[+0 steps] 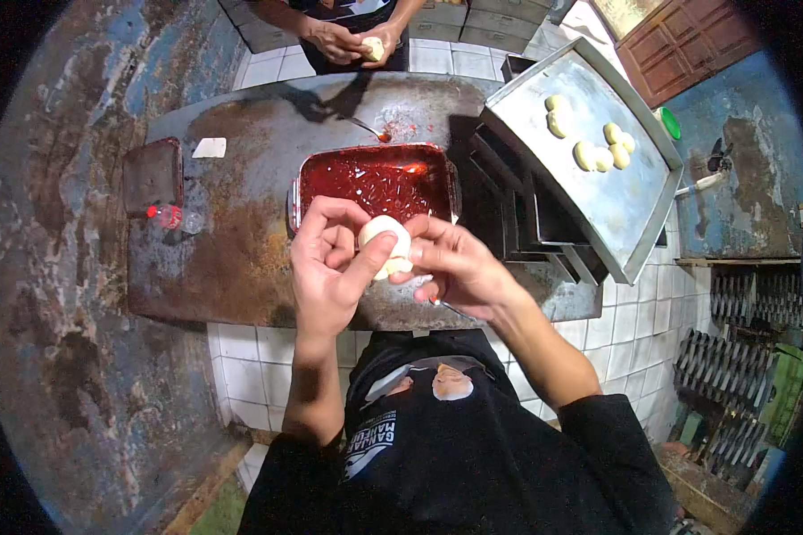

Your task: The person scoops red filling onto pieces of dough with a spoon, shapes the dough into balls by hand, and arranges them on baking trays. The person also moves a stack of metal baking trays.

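1. Held the pale dough ball between left hand and right hand, equally near — with no clear long axis — before the red-filled tray.
2. Cupped it in the left, with thumb pressed across its front and fingers curled.
3. Pinched its lower right side between right thumb and fingertips.

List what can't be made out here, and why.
All in the head view:
- Pale dough piece: underside hidden by the left hand and right hand.
- Thin object at the right hand: mostly covered by that hand; can't identify it.
- Red-filled pan: near rim largely behind the hands.
- Lower trays: contents hidden by the top tray.
- Person opposite: head cut off by the top edge.
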Available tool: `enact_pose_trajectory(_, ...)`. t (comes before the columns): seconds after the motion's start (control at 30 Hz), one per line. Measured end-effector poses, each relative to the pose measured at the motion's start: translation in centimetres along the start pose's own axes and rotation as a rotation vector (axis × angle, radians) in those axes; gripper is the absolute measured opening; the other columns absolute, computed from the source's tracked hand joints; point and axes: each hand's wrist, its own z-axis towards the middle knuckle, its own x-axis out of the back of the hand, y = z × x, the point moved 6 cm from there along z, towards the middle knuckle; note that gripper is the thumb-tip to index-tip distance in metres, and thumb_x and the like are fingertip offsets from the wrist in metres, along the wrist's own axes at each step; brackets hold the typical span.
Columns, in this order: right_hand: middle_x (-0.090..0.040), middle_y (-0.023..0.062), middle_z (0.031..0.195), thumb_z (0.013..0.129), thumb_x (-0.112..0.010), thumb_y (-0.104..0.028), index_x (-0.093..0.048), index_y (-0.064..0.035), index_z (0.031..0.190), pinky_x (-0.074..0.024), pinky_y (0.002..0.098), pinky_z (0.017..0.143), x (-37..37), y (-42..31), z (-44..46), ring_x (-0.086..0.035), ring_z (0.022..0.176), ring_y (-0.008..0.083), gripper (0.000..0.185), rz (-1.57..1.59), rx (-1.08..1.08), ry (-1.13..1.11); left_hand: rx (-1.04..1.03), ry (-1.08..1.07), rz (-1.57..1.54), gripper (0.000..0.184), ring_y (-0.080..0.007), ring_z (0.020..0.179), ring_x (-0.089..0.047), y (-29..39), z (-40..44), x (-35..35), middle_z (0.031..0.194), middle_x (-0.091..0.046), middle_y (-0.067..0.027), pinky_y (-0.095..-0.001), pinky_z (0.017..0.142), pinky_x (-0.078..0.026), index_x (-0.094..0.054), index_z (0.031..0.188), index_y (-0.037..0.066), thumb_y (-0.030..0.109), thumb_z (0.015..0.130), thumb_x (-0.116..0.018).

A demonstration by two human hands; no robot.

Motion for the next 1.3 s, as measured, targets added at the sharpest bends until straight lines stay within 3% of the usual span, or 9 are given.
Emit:
enact_pose_trajectory(0.13, -0.069, 0.0125, 0.109, 0.098, -0.068, -0.005, -0.053, -0.0074, 0.115, -0.0563, 0.0223, 0.042, -1.9, 0.7, -1.0, -0.076, 0.085, 0.0202, 0.023, 0.091, 0.165, -0.176, -0.273, -0.065, -0.082, 0.036, -0.0139, 0.088, -0.06, 4.4, 1.1, -5.3, 0.091, -0.06, -0.0058, -0.0294, 0.082, -0.051, -0.054, 0.115, 0.001, 0.006, 0.083, -0.071)
enact_pose_trajectory(0.23, -0.069, 0.0077, 0.106, 0.093, -0.074, -0.006, -0.054, -0.0015, 0.13, -0.06, 0.0251, 0.057, 0.4, -0.7, -1.6, -0.072, 0.086, 0.0136, 0.043, -0.106, 0.583, 0.135, -0.192, -0.247, -0.229, 0.034, -0.0191, 0.1, -0.066, 4.2, 1.2, -9.4, 0.096, -0.066, -0.0111, -0.0347, 0.095, -0.05, -0.055, 0.111, -0.001, 0.002, 0.08, -0.067)
enact_pose_trajectory(0.37, -0.074, 0.0085, 0.101, 0.09, -0.078, -0.009, -0.072, 0.0037, 0.108, -0.0563, 0.0282, 0.08, 2.4, -4.9, -5.0, -0.068, 0.095, 0.0119, 0.023, -0.468, 0.996, 0.399, -0.28, -0.247, -0.275, 0.033, -0.0212, 0.099, -0.067, 2.6, 1.7, -13.7, 0.094, -0.066, -0.0108, -0.0471, 0.111, -0.043, -0.053, 0.105, 0.005, 0.004, 0.076, -0.068)
enact_pose_trajectory(0.57, -0.076, 0.0084, 0.106, 0.093, -0.068, -0.005, -0.069, 0.006, 0.12, -0.0543, 0.0319, 0.089, 1.5, -10.3, -10.7, -0.068, 0.099, 0.014, 0.029, -0.64, 0.682, 0.057, -0.384, -0.283, -0.452, 0.059, -0.0219, 0.103, -0.069, 4.2, 3.0, -17.7, 0.097, -0.064, -0.0096, -0.0468, 0.118, -0.034, -0.041, 0.123, 0.004, 0.004, 0.074, -0.074)
enact_pose_trajectory(0.67, -0.077, 0.0089, 0.098, 0.088, -0.079, -0.013, -0.072, 0.0069, 0.114, -0.0561, 0.0316, 0.081, 3.6, -11.7, -13.6, -0.071, 0.087, 0.0154, 0.034, -0.549, 0.913, 0.22, -0.46, -0.465, -0.361, 0.057, -0.0236, 0.106, -0.071, 5.1, 1.3, -22.7, 0.103, -0.073, -0.0158, -0.0481, 0.122, -0.028, -0.037, 0.122, 0.005, 0.005, 0.077, -0.073)
enact_pose_trajectory(0.77, -0.074, 0.0086, 0.087, 0.078, -0.087, -0.018, -0.074, 0.004, 0.097, -0.055, 0.0316, 0.077, 7.6, -10.9, -15.6, -0.071, 0.084, 0.0153, 0.032, -0.364, 1.142, 0.457, -0.49, -0.473, -0.205, 0.058, -0.0213, 0.093, -0.071, 4.3, 1.3, -27.2, 0.081, -0.061, -0.0033, -0.0479, 0.113, -0.042, -0.033, 0.12, 0.006, 0.011, 0.078, -0.072)
enact_pose_trajectory(0.9, -0.074, 0.0168, 0.095, 0.093, -0.073, -0.01, -0.073, 0.0007, 0.115, -0.0568, 0.0366, 0.086, 6.9, -16.4, -19.5, -0.073, 0.101, 0.0265, 0.025, -1.103, 0.466, 0.028, -0.281, -0.448, -0.164, 0.055, -0.01, 0.077, -0.061, 0.0, 3.3, -26.5, 0.1, -0.053, -0.005, -0.0272, 0.068, -0.051, -0.041, 0.12, 0.001, -0.004, 0.078, -0.076)
enact_pose_trajectory(1.07, -0.068, 0.0091, 0.126, 0.076, -0.092, -0.018, -0.069, -0.0077, 0.129, -0.0574, 0.0345, 0.09, 11.4, -21.8, -23.9, -0.068, 0.113, 0.02, 0.059, -1.226, 0.521, 0.461, -0.349, -0.549, 0.233, 0.066, -0.0269, 0.081, -0.077, -3.7, 6.2, -33.8, 0.094, -0.072, -0.0157, -0.0344, 0.069, -0.058, -0.042, 0.127, 0.005, 0.005, 0.077, -0.086)
enact_pose_trajectory(1.3, -0.07, 0.0074, 0.108, 0.078, -0.089, -0.018, -0.073, -0.0043, 0.115, -0.058, 0.0331, 0.083, 17.9, -24.9, -24.6, -0.07, 0.1, 0.0201, 0.043, -1.395, 0.472, 0.57, -0.297, -0.583, 0.214, 0.075, -0.0309, 0.081, -0.076, -9.7, 7.5, -41.0, 0.083, -0.073, -0.0146, -0.038, 0.071, -0.059, -0.041, 0.133, 0.007, 0.023, 0.078, -0.087)
